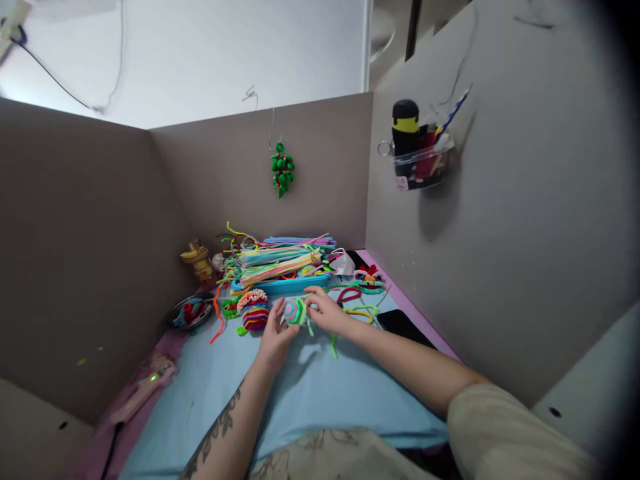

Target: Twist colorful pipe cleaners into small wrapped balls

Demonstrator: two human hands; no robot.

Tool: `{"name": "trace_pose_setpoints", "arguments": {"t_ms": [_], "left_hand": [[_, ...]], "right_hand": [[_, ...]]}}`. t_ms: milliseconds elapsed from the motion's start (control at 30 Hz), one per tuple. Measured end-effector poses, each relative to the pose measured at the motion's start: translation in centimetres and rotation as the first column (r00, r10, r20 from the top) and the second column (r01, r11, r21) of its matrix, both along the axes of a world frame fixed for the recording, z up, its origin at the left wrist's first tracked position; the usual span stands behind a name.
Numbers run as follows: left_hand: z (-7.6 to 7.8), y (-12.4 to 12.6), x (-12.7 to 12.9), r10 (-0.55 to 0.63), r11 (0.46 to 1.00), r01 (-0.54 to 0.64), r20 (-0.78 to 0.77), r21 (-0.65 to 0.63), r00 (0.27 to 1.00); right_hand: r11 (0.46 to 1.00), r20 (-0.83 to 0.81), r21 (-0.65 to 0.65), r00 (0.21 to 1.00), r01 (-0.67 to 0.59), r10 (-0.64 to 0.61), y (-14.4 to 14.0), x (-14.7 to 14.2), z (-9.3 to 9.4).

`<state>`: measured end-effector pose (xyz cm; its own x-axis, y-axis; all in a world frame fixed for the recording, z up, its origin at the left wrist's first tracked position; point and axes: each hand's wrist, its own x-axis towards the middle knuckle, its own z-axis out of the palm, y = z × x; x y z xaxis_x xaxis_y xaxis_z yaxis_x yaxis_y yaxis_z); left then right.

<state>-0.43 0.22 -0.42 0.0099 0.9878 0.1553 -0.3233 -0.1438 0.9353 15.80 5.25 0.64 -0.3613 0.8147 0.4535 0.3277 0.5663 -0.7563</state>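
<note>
My left hand [274, 337] is closed round the left side of a small ball of coiled pipe cleaners [294, 311], banded in pink, teal and green. At the ball's right edge, my right hand [327, 313] pinches a light green pipe cleaner joined to it; the fingertips are partly hidden. One short green end hangs below the ball. Left of my hands lies a striped pipe-cleaner piece [255, 312] with a pale curly top. Bent loops of red pipe cleaner [349, 294] and yellow pipe cleaner [361, 315] lie just past my right hand.
Bundles of pastel pipe cleaners [280, 260] fill a blue tray [280, 287] at the back. A black phone [405, 327] lies right, a dark bowl [176, 316] left, and a pink glue gun [145, 390] front left. Grey panels enclose the table; a plastic cup [420, 167] hangs on the right one.
</note>
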Motion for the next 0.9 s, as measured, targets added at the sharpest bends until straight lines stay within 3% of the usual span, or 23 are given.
{"name": "trace_pose_setpoints", "arguments": {"t_ms": [67,133,200,300,367,667,900], "left_hand": [[0.1,0.2,-0.3,0.030,0.998,-0.029,0.007,-0.056,1.000],[0.1,0.4,-0.7,0.108,0.989,-0.118,-0.109,-0.089,0.988],[0.0,0.5,-0.9,0.173,0.984,-0.177,-0.262,0.007,0.949],[0.0,0.3,-0.9,0.149,0.973,-0.043,-0.472,0.227,0.869],[0.0,0.1,-0.8,0.111,0.959,0.064,-0.573,0.276,0.812],[0.9,-0.2,-0.8,0.205,0.922,0.088,-0.668,0.378,0.716],[0.3,-0.2,-0.9,0.085,0.934,0.198,-0.723,0.298,0.686]], "right_hand": [[0.998,0.058,0.060,0.998,-0.003,-0.001,0.7,0.7,0.4],[0.990,0.175,0.103,0.982,-0.095,0.076,1.0,1.1,0.8],[0.972,0.321,0.119,0.934,-0.202,0.155,0.7,1.3,1.2],[0.966,0.465,0.103,0.870,-0.238,0.165,-0.1,1.1,1.4],[0.973,0.479,0.089,0.866,-0.213,0.145,-0.4,1.0,1.4],[0.970,0.153,-0.047,0.958,-0.240,0.244,-0.7,0.9,1.4],[0.937,-0.039,-0.168,0.952,-0.306,0.304,-0.3,0.7,0.9]]}}
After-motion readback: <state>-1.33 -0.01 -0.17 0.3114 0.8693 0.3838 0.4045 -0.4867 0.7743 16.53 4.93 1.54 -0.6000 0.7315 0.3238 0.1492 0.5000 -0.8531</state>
